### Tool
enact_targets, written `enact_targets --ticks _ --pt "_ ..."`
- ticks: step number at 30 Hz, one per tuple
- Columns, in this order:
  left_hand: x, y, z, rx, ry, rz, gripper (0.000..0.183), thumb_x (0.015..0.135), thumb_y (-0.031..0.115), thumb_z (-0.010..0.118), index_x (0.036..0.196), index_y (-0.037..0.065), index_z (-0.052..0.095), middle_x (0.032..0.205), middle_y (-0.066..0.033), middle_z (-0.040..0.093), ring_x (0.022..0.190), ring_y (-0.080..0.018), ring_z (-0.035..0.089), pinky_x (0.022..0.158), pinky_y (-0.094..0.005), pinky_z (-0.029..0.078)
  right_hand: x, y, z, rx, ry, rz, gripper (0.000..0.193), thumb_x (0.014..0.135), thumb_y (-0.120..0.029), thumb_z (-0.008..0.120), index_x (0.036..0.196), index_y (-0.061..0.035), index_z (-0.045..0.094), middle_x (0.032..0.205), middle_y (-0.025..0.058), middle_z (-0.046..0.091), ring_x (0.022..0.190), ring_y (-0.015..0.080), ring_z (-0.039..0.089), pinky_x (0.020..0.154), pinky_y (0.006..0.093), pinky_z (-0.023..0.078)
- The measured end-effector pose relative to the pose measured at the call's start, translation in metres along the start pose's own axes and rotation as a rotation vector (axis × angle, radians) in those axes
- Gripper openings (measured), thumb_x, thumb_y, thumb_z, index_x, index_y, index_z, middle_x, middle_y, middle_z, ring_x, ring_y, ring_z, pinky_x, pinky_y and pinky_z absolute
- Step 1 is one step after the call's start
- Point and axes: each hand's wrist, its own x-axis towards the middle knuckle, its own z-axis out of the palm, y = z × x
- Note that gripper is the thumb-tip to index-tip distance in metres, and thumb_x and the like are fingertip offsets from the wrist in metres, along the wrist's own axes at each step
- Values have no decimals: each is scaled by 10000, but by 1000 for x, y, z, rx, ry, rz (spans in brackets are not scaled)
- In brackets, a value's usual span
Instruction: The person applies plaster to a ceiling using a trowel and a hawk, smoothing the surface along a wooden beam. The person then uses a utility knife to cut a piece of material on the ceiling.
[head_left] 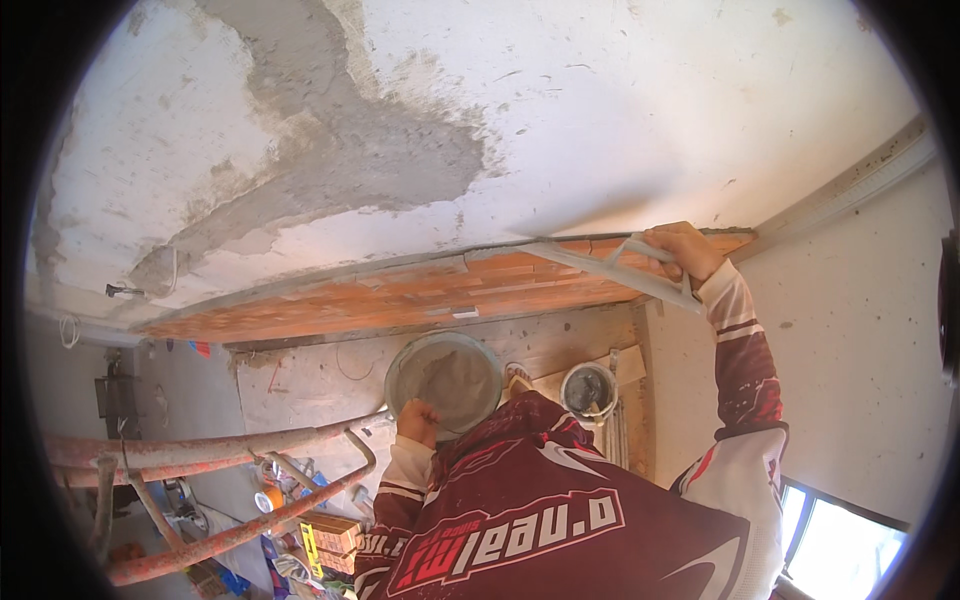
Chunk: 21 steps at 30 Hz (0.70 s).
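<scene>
My right hand (682, 252), arm stretched out to the right, is wrapped round the handle of a long grey plastering float (608, 268). The float's far left end meets the wall at the lower edge of the white surface. Below me, a round bucket (394, 366) holds grey mortar (458, 384). My left hand (418, 422) is closed at the bucket's near left rim, its fingertips partly hidden. A broad patch of grey mortar (340, 160) covers part of the white wall (620, 100), and exposed orange brick (400, 290) runs under it.
A smaller bucket (588, 392) with dark contents stands right of the mortar bucket. Red, worn scaffold tubes (240, 520) reach in at the lower left. Beyond them lie boxes (330, 540) and clutter. A side wall (830, 330) closes the right, with a window (840, 545) at lower right.
</scene>
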Motion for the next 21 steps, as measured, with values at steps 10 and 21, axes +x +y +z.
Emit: enact_targets --ticks 10,21 --pt "-2 -1 -2 44 1 30 91 714 13 461 662 76 420 609 -36 389 557 -166 393 553 -328 386 -11 19 85 301 57 -86 292 849 -227 516 986 13 611 641 7 534 513 52 414 414 194 290" --pt "-4 -4 -9 40 -6 59 102 740 16 439 656 68 412 618 -44 400 565 -176 400 567 -332 390 7 47 164 345 3 -124 347 854 -287 516 1025 -1 613 661 3 531 539 41 424 439 194 303"
